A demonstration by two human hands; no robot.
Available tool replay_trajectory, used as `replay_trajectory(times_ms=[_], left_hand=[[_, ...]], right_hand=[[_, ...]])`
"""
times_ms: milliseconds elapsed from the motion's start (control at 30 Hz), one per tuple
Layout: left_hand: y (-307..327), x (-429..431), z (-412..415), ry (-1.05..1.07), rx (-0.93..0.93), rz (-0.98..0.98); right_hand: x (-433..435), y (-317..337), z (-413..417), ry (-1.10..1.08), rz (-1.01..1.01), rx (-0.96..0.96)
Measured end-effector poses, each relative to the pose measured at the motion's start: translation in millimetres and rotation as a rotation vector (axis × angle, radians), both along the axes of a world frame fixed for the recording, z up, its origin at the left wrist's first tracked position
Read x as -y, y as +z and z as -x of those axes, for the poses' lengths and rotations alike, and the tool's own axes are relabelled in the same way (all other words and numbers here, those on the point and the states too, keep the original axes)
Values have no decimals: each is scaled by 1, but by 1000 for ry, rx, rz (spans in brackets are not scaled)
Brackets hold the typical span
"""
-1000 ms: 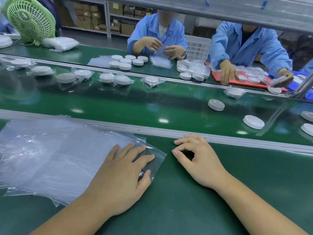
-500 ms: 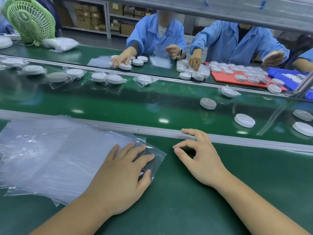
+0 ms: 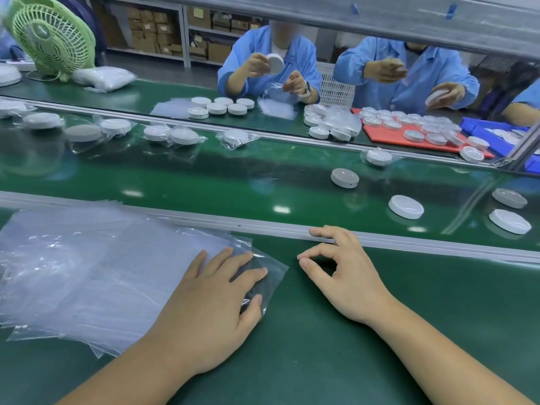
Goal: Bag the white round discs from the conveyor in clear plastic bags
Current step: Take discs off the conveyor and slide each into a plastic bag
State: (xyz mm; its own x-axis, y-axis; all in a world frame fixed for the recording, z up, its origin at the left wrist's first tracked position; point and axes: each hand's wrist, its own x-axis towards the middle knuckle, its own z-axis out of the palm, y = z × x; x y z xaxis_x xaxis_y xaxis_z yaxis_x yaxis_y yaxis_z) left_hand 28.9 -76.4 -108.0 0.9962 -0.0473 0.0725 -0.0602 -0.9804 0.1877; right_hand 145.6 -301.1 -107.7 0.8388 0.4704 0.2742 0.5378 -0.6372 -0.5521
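1. Under the left hand (image 3: 210,302) a spread stack of clear plastic bags (image 3: 87,264) lies on the dark green bench top (image 3: 321,346). The hand rests flat on the stack's near right corner, fingers straight and slightly spread, gripping nothing.
2. Just right of it, clear of the bags, the right hand (image 3: 347,276) rests on the bench with fingers loosely curled, thumb and forefinger bent toward each other in a ring. It holds nothing, and one fingertip touches the silver metal rail (image 3: 438,244) edging the bench.
3. Beyond the rail, ahead and right of the right hand, unbagged white round plastic discs lie apart on the glossy green conveyor belt (image 3: 233,176). One disc (image 3: 406,206) is nearest, another (image 3: 510,221) lies farther right, and two greyer-looking discs (image 3: 344,177) sit behind them.
4. Far ahead of the left hand, discs already in bags (image 3: 187,135) lie along the belt's far side.
5. Across the belt from both hands, two people in blue coats (image 3: 409,71) each hold a disc, beside a red tray (image 3: 377,133) of discs. A green fan (image 3: 49,36) stands far left.
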Motion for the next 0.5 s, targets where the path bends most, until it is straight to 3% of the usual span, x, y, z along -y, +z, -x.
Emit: replay_trajectory(times_ms=[233,500], left_hand=[[0,1,0,-4,30,17],[1,2,-1,-142,243,-13]], right_hand=[[1,-1,-1,8,31,-2],[2,-6,-4,20,25,-8]])
